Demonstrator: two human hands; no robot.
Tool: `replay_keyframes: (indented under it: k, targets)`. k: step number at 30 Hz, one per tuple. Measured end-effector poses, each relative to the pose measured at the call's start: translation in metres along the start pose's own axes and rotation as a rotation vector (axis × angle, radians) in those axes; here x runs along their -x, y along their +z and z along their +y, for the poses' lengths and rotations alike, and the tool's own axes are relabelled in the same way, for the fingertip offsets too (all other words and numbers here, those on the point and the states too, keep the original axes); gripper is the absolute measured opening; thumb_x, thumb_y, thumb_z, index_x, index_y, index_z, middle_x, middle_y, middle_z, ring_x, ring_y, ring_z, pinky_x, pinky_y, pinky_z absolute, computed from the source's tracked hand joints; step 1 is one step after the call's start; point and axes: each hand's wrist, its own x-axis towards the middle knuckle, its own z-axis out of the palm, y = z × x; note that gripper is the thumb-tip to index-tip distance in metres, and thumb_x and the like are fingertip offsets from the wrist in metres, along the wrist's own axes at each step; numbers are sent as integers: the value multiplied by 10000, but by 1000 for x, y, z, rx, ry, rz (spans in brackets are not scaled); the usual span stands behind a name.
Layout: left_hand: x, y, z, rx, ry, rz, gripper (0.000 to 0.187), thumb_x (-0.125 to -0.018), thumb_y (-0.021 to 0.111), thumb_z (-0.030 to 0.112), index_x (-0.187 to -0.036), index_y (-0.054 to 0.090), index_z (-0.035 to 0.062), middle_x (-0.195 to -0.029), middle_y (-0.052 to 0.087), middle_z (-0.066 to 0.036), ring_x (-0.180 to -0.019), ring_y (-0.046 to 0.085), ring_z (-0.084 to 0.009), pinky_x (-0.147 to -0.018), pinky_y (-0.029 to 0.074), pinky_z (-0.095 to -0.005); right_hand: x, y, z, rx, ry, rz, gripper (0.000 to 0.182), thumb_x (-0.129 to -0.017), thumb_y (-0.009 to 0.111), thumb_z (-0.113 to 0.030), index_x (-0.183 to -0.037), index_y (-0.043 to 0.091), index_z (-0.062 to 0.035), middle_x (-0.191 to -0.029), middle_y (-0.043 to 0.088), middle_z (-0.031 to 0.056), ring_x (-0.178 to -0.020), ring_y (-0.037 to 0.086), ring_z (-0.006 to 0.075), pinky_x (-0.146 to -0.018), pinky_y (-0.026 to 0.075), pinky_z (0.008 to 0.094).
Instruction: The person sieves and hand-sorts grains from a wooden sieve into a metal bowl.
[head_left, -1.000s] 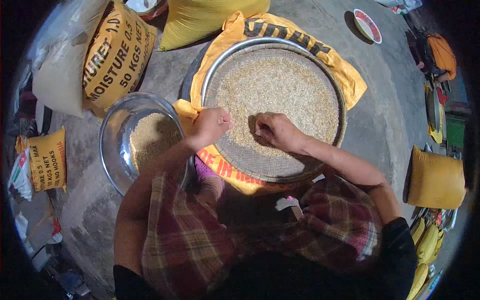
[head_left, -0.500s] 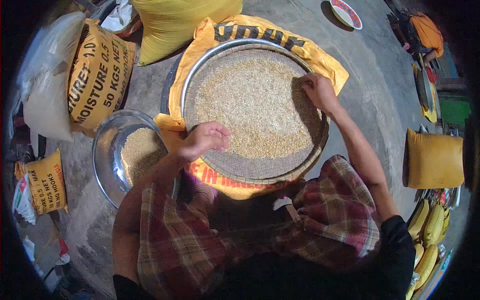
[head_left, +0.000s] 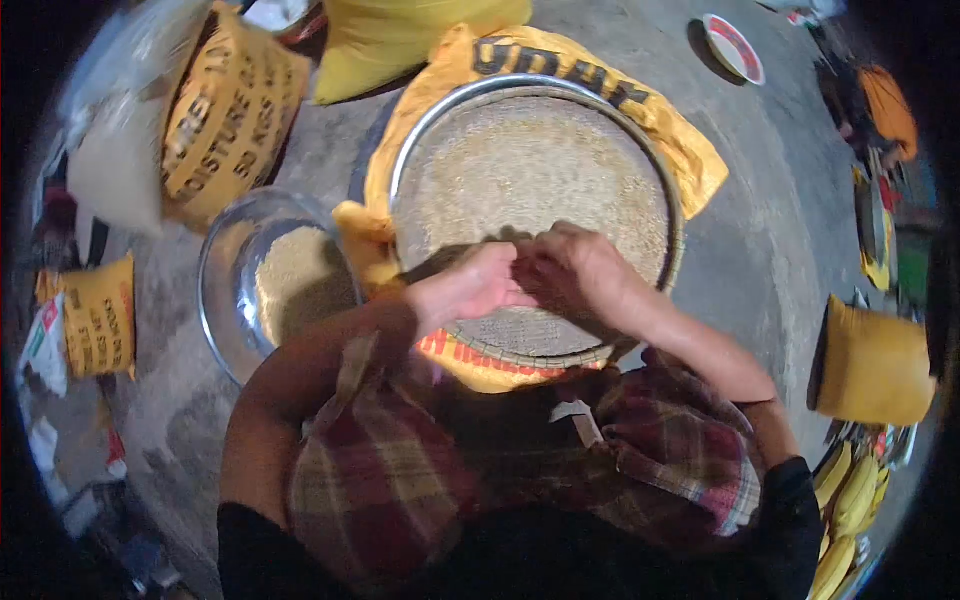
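Note:
A round woven tray (head_left: 545,338) with a thin layer of pale grain (head_left: 530,170) lies in front of me, with a metal rim (head_left: 408,160) showing around its far left edge. Over the near half of the tray, my left hand (head_left: 475,288) and my right hand (head_left: 590,272) meet, fingers curled and close together. Motion blurs them slightly, and whatever lies between the fingers is hidden. Beneath the tray spreads a yellow printed sack (head_left: 690,160). To the left, a shiny metal bowl (head_left: 228,300) contains more grain (head_left: 290,265).
Full printed sacks (head_left: 235,120) stand at left, a yellow sack (head_left: 400,40) behind. A white dish with a red-patterned inside (head_left: 735,48) sits far right on the concrete floor (head_left: 760,170). Another yellow sack (head_left: 875,360) and bananas (head_left: 850,500) are at right.
My hands were apart at the tray's left and right sides; both have moved inward and now meet over its near half. The camera view has shifted slightly.

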Motion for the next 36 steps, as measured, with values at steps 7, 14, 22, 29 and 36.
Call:
replay_keyframes:
  k: [7,14,22,29,36]
  targets:
    - [11,-4,-4,133,93,254,294,-887,340,174,-1055,494,-11,-1023,556,-146,-958,538,-268,-863,430,-424,-4,24,-18,103,-182,-43,263,-713,578,-21,-973,576,20,-975,565,187,-893,573,332,-778,467,345]
    - [92,-58,63,-913,538,-349,288,-840,530,222,-1026,526,3,-969,570,-114,-951,562,-245,-797,468,-380,-1,5,12,75,-54,122,162,-733,557,99,-863,585,8,-823,579,105,-731,603,201,-651,476,292]
    - [191,-188,59,-1614,85,513,303,-812,548,232,-989,603,-9,-935,634,-126,-825,604,-239,-786,460,-320,20,-30,82,144,273,256,98,-761,609,-28,-841,578,19,-760,592,123,-674,588,174,-621,458,287]
    - [169,-100,55,-1481,250,884,260,-832,495,214,-904,565,-25,-832,579,-226,-821,572,-352,-716,430,-409,24,-2,72,-1,154,124,140,-751,629,-24,-883,588,-4,-815,597,95,-745,587,166,-667,466,276]
    - [62,-53,7,-1508,870,163,136,-791,556,114,-883,561,14,-802,582,-154,-771,569,-314,-688,453,-364,6,57,45,277,-269,-79,221,-749,582,-91,-961,567,-30,-976,528,144,-855,539,287,-735,460,345]
